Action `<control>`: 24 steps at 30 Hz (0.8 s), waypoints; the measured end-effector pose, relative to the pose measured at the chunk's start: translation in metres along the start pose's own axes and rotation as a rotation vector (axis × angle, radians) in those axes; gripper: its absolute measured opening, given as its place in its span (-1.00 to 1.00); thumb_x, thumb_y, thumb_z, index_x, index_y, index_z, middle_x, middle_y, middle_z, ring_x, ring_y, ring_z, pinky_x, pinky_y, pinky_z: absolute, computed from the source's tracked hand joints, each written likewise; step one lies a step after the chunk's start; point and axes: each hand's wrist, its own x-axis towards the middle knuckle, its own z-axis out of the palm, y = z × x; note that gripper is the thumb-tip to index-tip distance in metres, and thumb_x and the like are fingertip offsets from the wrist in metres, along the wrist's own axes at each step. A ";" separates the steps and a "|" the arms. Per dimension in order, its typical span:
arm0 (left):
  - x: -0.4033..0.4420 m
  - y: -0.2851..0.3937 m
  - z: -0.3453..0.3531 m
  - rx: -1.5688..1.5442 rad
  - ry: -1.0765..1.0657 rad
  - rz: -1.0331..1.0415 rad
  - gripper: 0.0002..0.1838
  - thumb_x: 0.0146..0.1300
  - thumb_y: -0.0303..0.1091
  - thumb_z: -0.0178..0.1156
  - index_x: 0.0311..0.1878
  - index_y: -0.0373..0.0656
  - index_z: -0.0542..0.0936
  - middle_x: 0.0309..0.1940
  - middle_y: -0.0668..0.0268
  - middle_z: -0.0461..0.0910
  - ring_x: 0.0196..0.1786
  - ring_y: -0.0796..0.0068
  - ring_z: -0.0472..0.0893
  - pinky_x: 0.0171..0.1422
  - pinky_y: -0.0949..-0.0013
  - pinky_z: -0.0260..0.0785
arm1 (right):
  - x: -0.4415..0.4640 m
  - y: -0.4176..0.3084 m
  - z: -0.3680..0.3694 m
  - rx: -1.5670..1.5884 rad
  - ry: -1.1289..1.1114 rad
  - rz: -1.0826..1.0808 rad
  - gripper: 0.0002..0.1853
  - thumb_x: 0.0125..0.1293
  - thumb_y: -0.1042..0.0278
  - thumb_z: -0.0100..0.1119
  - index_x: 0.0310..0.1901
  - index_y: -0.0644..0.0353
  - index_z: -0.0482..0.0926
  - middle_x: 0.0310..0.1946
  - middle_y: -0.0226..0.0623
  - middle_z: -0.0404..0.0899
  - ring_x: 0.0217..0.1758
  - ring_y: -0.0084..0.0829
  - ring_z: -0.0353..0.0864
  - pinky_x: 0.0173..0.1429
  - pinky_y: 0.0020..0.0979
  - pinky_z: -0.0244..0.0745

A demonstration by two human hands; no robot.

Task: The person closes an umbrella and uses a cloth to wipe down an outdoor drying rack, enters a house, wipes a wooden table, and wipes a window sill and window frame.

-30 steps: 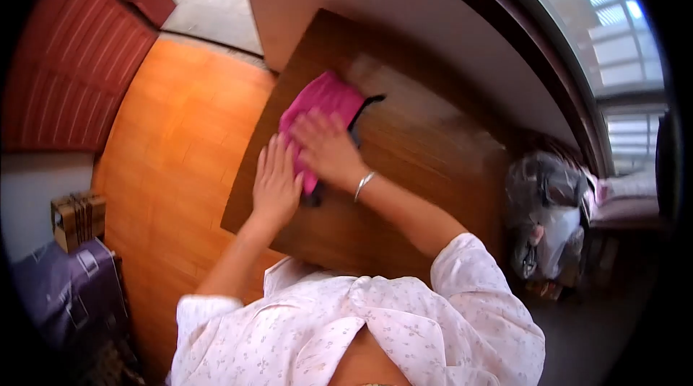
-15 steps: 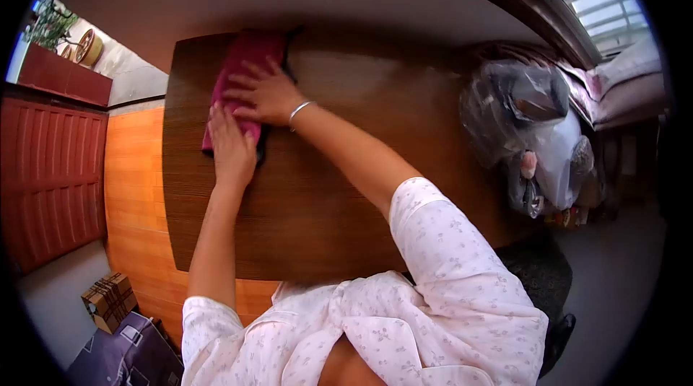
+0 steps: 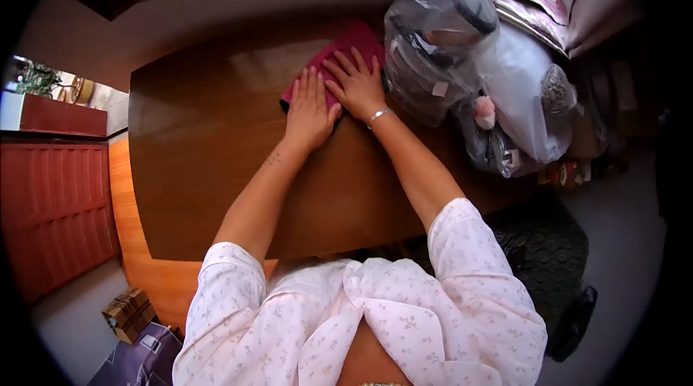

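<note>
A magenta cloth [image 3: 361, 41] lies on the brown wooden table [image 3: 216, 169] near its far edge, left of the plastic bags. My left hand [image 3: 310, 110] rests flat on the cloth's near left part, fingers stretched forward. Flat on the cloth beside it is my right hand [image 3: 357, 86], with its fingers spread and a silver bracelet at the wrist. Neither hand grips the cloth; both press on it from above. A dark edge of the cloth shows left of my left hand.
Clear plastic bags with items inside [image 3: 440, 40] stand on the table's right side. Behind the table is a wall. A red door [image 3: 58, 205] and a cardboard box [image 3: 130, 314] are at the left. A dark shoe [image 3: 574, 325] is at the lower right.
Both hands and the magenta cloth have moved right along the table, up beside the plastic bags. The view has shifted too. My hands have stayed flat on the cloth.
</note>
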 end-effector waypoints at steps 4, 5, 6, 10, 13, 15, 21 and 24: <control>-0.055 0.054 -0.001 -0.068 -0.034 0.052 -0.11 0.38 -0.01 0.14 0.50 -0.52 0.09 0.58 -0.20 -0.04 0.66 -0.08 -0.10 0.70 -0.04 -0.32 | -0.080 0.002 -0.012 0.030 0.031 -0.035 -0.45 0.45 -0.14 -0.03 0.42 -0.26 0.41 0.53 -0.45 0.23 0.64 -0.12 0.01 0.57 0.29 -0.20; -0.068 0.070 -0.003 -0.094 -0.068 0.038 -0.11 0.39 -0.01 0.13 0.52 -0.48 0.05 0.60 -0.16 -0.09 0.67 -0.05 -0.15 0.70 -0.03 -0.33 | -0.101 0.004 -0.019 0.034 0.011 -0.027 -0.45 0.46 -0.10 -0.01 0.42 -0.21 0.40 0.53 -0.43 0.22 0.64 -0.13 0.02 0.58 0.25 -0.18; -0.081 0.083 0.006 -0.118 -0.055 0.056 -0.11 0.40 0.00 0.13 0.53 -0.48 0.04 0.60 -0.15 -0.10 0.67 -0.05 -0.16 0.71 -0.02 -0.35 | -0.121 0.006 -0.027 0.041 -0.014 -0.029 -0.45 0.46 -0.06 0.00 0.43 -0.16 0.40 0.53 -0.41 0.21 0.63 -0.14 0.02 0.59 0.21 -0.17; -0.117 0.147 0.016 -0.076 -0.160 0.186 -0.12 0.36 0.09 0.07 0.47 -0.51 0.19 0.55 -0.19 0.06 0.65 -0.09 -0.06 0.69 -0.04 -0.30 | -0.202 0.027 -0.059 -0.013 -0.109 0.030 -0.47 0.48 -0.04 -0.01 0.43 -0.13 0.39 0.54 -0.36 0.21 0.64 -0.10 0.01 0.61 0.18 -0.20; -0.153 0.186 0.017 -0.127 -0.137 0.251 -0.19 0.41 0.05 0.02 0.45 -0.51 0.25 0.54 -0.20 0.10 0.64 -0.12 -0.02 0.69 -0.06 -0.28 | -0.263 0.035 -0.076 -0.023 -0.181 0.020 -0.45 0.50 0.00 -0.04 0.44 -0.03 0.37 0.56 -0.25 0.16 0.66 -0.07 -0.06 0.62 0.17 -0.27; -0.178 0.194 0.013 -0.147 -0.131 0.282 -0.20 0.42 0.02 0.01 0.48 -0.49 0.22 0.57 -0.17 0.04 0.65 -0.09 -0.08 0.70 -0.03 -0.34 | -0.289 0.028 -0.081 -0.042 -0.214 -0.002 -0.44 0.51 0.02 -0.06 0.46 0.01 0.34 0.58 -0.21 0.10 0.68 -0.04 -0.12 0.63 0.17 -0.32; -0.203 0.159 -0.003 -0.144 -0.066 0.136 -0.20 0.43 0.01 0.01 0.51 -0.45 0.17 0.60 -0.11 -0.01 0.67 0.01 -0.12 0.71 0.03 -0.38 | -0.261 -0.010 -0.064 -0.090 -0.249 -0.139 -0.43 0.53 0.04 -0.10 0.49 0.04 0.28 0.61 -0.22 0.01 0.69 -0.04 -0.21 0.64 0.17 -0.36; -0.218 0.115 -0.026 -0.087 -0.011 -0.091 -0.18 0.41 0.06 0.02 0.51 -0.42 0.19 0.59 -0.07 0.02 0.67 0.03 -0.09 0.71 0.05 -0.37 | -0.203 -0.059 -0.046 -0.073 -0.268 -0.261 -0.43 0.53 0.01 -0.09 0.49 0.01 0.30 0.60 -0.24 0.05 0.69 -0.05 -0.18 0.64 0.17 -0.37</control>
